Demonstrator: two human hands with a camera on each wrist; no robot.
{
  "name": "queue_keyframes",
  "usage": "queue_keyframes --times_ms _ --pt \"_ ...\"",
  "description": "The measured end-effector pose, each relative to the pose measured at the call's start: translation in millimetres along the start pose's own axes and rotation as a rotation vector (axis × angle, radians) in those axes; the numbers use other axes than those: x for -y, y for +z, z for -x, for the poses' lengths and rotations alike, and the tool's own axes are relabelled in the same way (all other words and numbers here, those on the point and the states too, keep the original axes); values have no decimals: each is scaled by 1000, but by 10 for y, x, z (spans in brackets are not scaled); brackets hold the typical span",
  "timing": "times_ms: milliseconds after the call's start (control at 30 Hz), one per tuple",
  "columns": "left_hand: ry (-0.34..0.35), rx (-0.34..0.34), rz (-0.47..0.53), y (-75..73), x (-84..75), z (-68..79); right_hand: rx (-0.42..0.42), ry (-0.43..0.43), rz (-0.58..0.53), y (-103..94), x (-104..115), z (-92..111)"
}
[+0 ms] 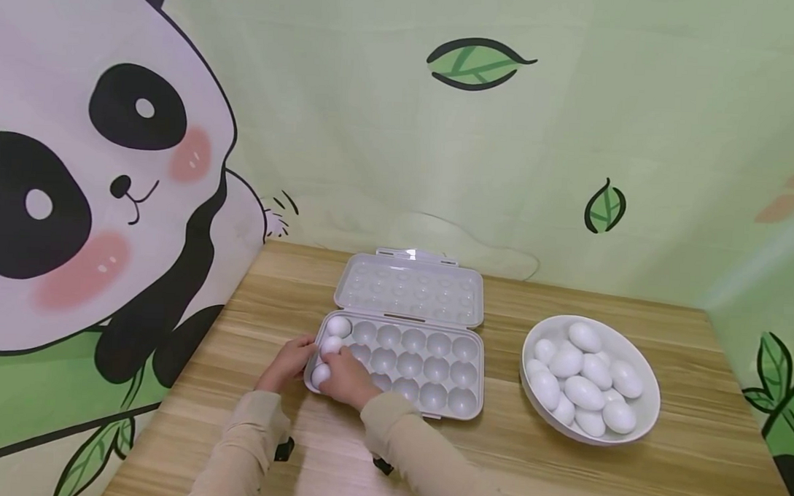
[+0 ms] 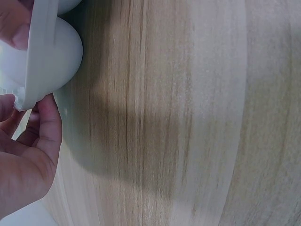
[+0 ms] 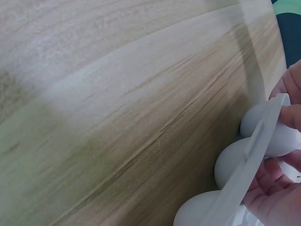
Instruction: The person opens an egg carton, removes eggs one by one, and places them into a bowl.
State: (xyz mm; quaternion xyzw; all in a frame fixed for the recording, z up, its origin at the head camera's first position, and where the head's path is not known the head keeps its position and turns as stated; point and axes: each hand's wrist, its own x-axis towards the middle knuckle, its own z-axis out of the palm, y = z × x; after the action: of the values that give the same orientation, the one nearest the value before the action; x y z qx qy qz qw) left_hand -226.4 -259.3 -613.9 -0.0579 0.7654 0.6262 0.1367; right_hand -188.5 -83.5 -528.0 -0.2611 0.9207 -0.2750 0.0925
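Observation:
A grey egg carton (image 1: 392,394) lies with its lid (image 1: 409,288) folded back. White eggs fill its leftmost row: a back egg (image 1: 339,326), a middle egg (image 1: 331,346) and a front egg (image 1: 321,375). My left hand (image 1: 289,362) holds the carton's left edge; in the left wrist view its thumb is above the rim (image 2: 35,70) and fingers are below. My right hand (image 1: 349,380) reaches over the front left cups, its fingers curled at the front egg. Part of that egg is hidden by the fingers.
A white bowl (image 1: 529,398) heaped with several white eggs (image 1: 584,393) stands right of the carton on the wooden table (image 1: 707,405). Behind the table hangs a green cloth (image 1: 349,115) with a printed panda (image 1: 200,59) at left.

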Motion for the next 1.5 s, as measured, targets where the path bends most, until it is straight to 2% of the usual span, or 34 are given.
queue_keyframes --times_ms 33,100,133,167,267,367,467,533,633,700,800,867,933,967,1033,1100,1233,1367,1500 --pt "10 10 13 -45 169 -120 -4 10 -1 5 1 -1" --pt "2 19 31 -88 302 -220 -13 23 -2 14 2 -4" --pt "4 18 32 -81 282 -206 -14 29 -2 17 2 -4" --pt "-26 -2 19 -78 295 -221 -16 31 -3 20 1 -5" --pt "-134 -76 -47 100 -226 96 -14 36 12 29 -4 -10" --pt "-164 -90 -72 208 -598 345 -3 39 35 33 -6 -8" --pt "-161 -86 -74 257 -805 491 4 42 48 32 -4 -3" --pt "-163 -92 -64 279 -882 543 2 38 54 28 -3 3" --pt "-153 -93 -59 243 -786 483 -9 27 52 34 -9 10" --pt "-154 -97 -59 214 -662 403 -17 22 50 41 -18 13" --pt "-85 -52 -16 137 -420 281 -32 23 8 62 -40 12" --pt "3 9 46 13 -40 45 -38 37 -43 78 -58 5" --pt "24 42 72 -42 110 -45 -46 51 -97 98 -79 -3" --pt "9 29 60 -39 129 -70 -52 56 -128 108 -89 -7" --pt "-43 -10 34 -6 89 -74 -59 70 -169 119 -106 -14" --pt "-123 -63 -20 112 -250 133 -67 74 -207 122 -122 -16" --pt "-148 -73 -55 193 -552 323 -74 80 -289 93 -136 -6" --pt "-178 -88 -70 215 -638 372 -79 77 -351 47 -137 14" --pt "-186 -117 -108 218 -618 361 -92 102 -412 24 -156 4"
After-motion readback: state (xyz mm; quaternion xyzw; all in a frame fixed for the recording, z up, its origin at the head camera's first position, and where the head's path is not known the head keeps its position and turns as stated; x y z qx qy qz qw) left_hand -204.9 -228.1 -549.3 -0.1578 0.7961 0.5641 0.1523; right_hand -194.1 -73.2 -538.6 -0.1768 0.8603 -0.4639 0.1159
